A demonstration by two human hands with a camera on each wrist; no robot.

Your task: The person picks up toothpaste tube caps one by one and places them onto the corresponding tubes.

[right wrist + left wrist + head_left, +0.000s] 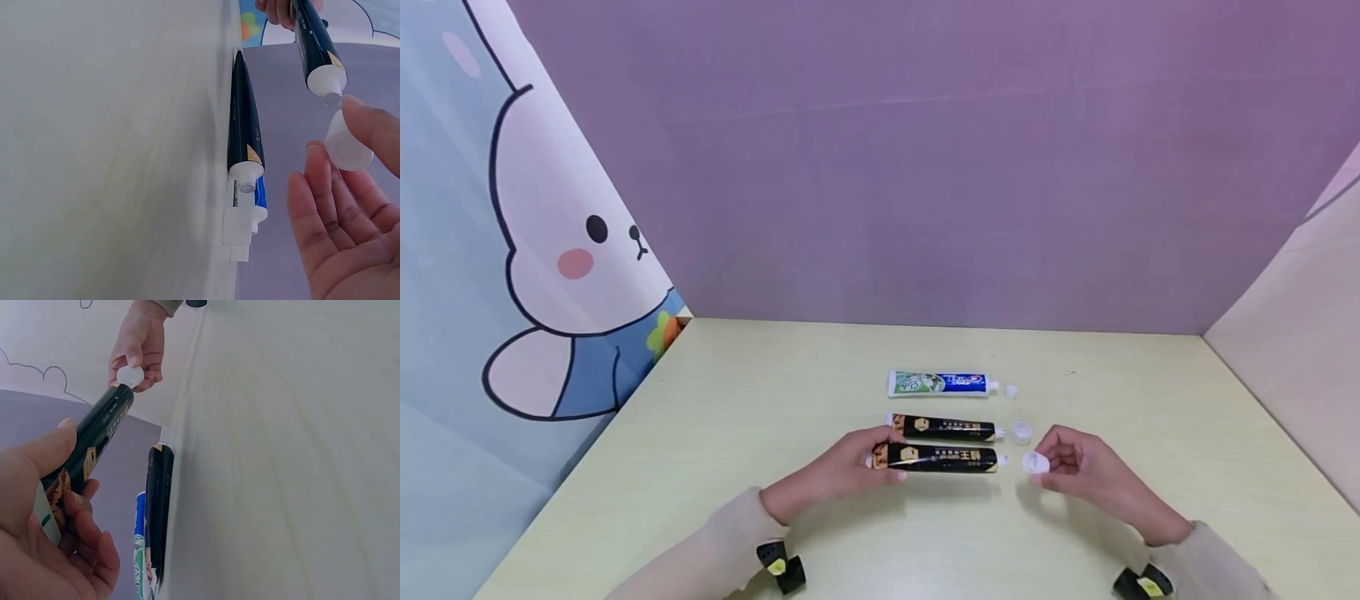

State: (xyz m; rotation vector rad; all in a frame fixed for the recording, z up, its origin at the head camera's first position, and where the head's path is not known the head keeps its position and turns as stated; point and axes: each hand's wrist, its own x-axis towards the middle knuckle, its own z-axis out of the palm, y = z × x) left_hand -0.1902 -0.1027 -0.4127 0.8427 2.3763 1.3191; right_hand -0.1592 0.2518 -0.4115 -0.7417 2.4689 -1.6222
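Your left hand (850, 462) grips the tail end of a black tube (943, 458), raised over the tabletop (737, 375), its nozzle bare. Your right hand (1086, 467) pinches a white cap (1036, 462), just apart from that nozzle. On the tabletop lie 2 more uncapped tubes: another black tube (955, 428) with its wide cap (1022, 432) nearby, and, farther back, a blue-and-green tube (940, 384) beside a small cap (1011, 391).
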